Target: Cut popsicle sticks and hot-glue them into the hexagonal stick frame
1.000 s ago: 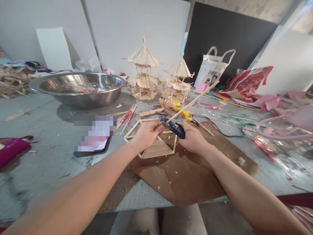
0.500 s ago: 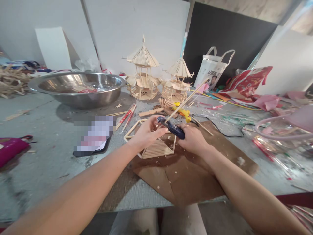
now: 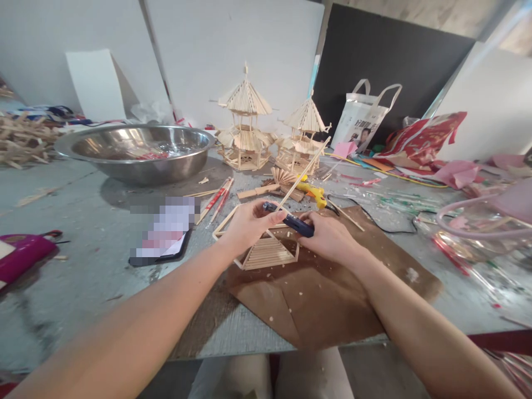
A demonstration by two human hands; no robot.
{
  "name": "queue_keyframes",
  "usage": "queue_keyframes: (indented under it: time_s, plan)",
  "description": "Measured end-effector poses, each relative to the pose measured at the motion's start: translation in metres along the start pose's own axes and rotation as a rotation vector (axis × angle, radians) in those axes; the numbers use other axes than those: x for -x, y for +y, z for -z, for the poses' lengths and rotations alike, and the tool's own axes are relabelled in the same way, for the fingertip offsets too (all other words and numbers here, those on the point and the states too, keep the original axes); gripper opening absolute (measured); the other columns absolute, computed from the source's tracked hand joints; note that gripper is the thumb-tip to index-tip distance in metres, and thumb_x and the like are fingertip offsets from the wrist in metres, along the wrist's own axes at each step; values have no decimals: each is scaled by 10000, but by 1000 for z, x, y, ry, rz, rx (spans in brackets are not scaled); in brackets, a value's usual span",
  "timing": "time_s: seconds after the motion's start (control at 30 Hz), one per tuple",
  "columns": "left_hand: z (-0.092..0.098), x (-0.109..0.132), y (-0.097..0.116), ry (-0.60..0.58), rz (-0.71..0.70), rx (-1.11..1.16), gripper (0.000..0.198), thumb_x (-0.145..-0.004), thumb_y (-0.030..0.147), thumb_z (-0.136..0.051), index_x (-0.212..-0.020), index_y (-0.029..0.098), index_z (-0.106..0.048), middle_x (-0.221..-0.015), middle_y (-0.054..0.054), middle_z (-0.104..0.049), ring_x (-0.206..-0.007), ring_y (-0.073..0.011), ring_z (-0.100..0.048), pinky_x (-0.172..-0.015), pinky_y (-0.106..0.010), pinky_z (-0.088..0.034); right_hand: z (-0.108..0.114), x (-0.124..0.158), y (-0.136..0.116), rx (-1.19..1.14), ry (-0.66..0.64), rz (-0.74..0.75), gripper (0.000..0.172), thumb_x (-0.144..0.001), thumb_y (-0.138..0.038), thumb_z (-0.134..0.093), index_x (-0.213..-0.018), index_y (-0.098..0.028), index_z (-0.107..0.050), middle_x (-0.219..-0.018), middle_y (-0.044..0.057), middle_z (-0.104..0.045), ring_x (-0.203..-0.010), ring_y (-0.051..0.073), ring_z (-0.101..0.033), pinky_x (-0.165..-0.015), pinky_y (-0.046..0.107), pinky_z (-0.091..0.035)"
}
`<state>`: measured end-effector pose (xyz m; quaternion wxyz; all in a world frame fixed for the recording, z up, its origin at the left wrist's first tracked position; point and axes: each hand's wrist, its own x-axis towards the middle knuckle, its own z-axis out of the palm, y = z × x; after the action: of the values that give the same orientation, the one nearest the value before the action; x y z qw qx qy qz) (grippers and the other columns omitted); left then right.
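My left hand point(image 3: 249, 224) is closed, its fingers pinching thin wooden sticks point(image 3: 304, 170) that slant up to the right. My right hand point(image 3: 328, 237) grips the end of a pair of dark blue clippers point(image 3: 293, 221), whose other end reaches my left fingers. The sticks cross close to the clippers' far end; whether the jaws touch them is hidden. Under both hands lies a polygonal frame of wooden sticks point(image 3: 270, 254), with one triangular section filled by parallel sticks. It rests partly on a brown board point(image 3: 332, 299) dotted with small offcuts.
A yellow glue gun point(image 3: 313, 194) lies beyond my hands, before two stick pagodas point(image 3: 246, 138) point(image 3: 303, 136). To the left are a phone point(image 3: 166, 233), a steel basin point(image 3: 141, 158) and a magenta object point(image 3: 25, 257). Plastic wrappers point(image 3: 390, 202) and a white bag point(image 3: 361, 119) are at right.
The upper ends of the sticks have swung left and now stand steeper. Both hands keep their hold near the same place. The view has shifted slightly.
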<state>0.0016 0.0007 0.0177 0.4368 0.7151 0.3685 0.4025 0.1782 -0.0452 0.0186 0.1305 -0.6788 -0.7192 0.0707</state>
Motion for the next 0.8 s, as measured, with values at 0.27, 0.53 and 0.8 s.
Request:
queue_keyframes:
  time_s: [0.27,0.53,0.8]
  plan:
    - [11,-6,-2,106,44,90,372,-643,461,-574,-811,130,-554,-684,-12,-570,-612,-104,-529,-553,-220,-416,1,-18,-9,-192,-42,46,391,-625,-560,-518,-761,-202,-599,-659,21,-600,-610,165,-543,-522,247,-361]
    - [-4,-5,-10,49,29,188,569,-625,174,-534,-1166,184,-358,-1126,-82,-504,-960,-170,-515,-779,-303,-438,-6,-52,-41,-893,220,-99,481,-631,-630,-456,-664,-162,-562,-634,28,-583,-618,140,-548,-572,250,-420]
    - [-15,7,3,161,-186,-499,502,-671,180,-497,-1161,137,-397,-1108,-137,-518,-1016,-248,-488,-828,-369,-404,-27,-43,-70,-1350,308,-37,476,-597,-628,-487,-747,-176,-504,-709,24,-569,-703,149,-553,-631,252,-450]
